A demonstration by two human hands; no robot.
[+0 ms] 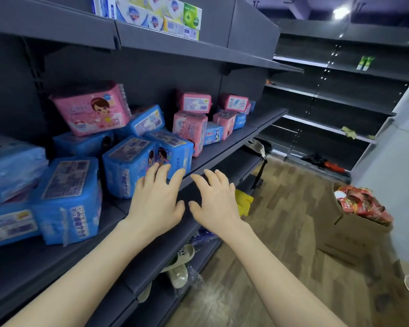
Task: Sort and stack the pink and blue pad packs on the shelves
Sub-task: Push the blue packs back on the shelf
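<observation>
Pink and blue pad packs lie mixed on a dark shelf point(224, 149). A large pink pack point(92, 107) sits atop blue ones at the back left. Two blue packs point(132, 161) stand side by side near the shelf's front edge, and a big blue pack point(69, 199) stands left of them. Smaller pink packs point(190, 131) and blue packs point(213, 134) are stacked farther right. My left hand point(158, 201) is spread open, fingertips at the front of the two blue packs. My right hand point(214, 201) hovers open beside it over the shelf edge, holding nothing.
Soap boxes point(151, 15) fill the shelf above. Lower shelves hold a shoe point(180, 267) and a yellow item point(243, 201). A cardboard box point(354, 227) of red packets stands on the wooden floor at right. More dark shelving point(340, 95) runs along the back.
</observation>
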